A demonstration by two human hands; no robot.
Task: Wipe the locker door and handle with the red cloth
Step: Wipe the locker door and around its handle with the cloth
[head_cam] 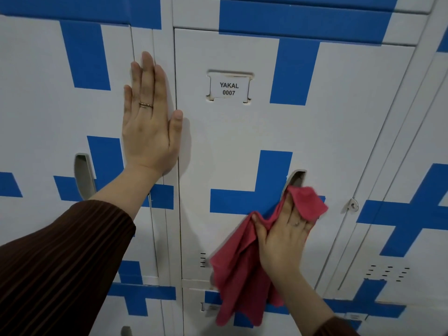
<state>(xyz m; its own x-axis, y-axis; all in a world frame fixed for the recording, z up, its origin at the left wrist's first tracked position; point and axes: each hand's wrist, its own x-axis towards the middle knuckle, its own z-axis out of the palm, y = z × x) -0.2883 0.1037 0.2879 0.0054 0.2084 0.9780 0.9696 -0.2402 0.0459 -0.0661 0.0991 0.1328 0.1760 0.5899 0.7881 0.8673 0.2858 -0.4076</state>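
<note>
At about five o'clock in the view, the right hand (282, 238) holds a soft red cloth (242, 270). The thumb pinches a fold against the hand, while the fingers reach up toward one o'clock. They are draped by the cloth, so we cannot make out their tips. The cloth's upper corner touches the lower end of the handle (297, 177), a slanted slot recessed in the metal. Only the slot's top end shows, and its inside is too dark to read. The rest of the cloth hangs loose toward six o'clock and hides part of the seam with the locker below.

The handle belongs to the white metal locker door (242, 137), marked with blue cross shapes, which fills the middle of the view. At twelve o'clock on the door, a white paper label (229, 88) reads "YAKAL 0007". At three o'clock from the handle, a small metal hasp (352, 204) sits near the door's edge. Short dark vent slots (203, 259) at the door's lower left are partly covered by the cloth.

At nine o'clock, the left hand (148, 122) lies flat with fingers straight and together, holding nothing. It presses on the white strip just beside the door's left edge, and its thumb tip is at that edge. It wears a thin ring (146, 105). Its brown ribbed sleeve (60, 263) runs out of frame at seven o'clock. The neighbouring locker (36, 117) is cut off at the left.
</note>
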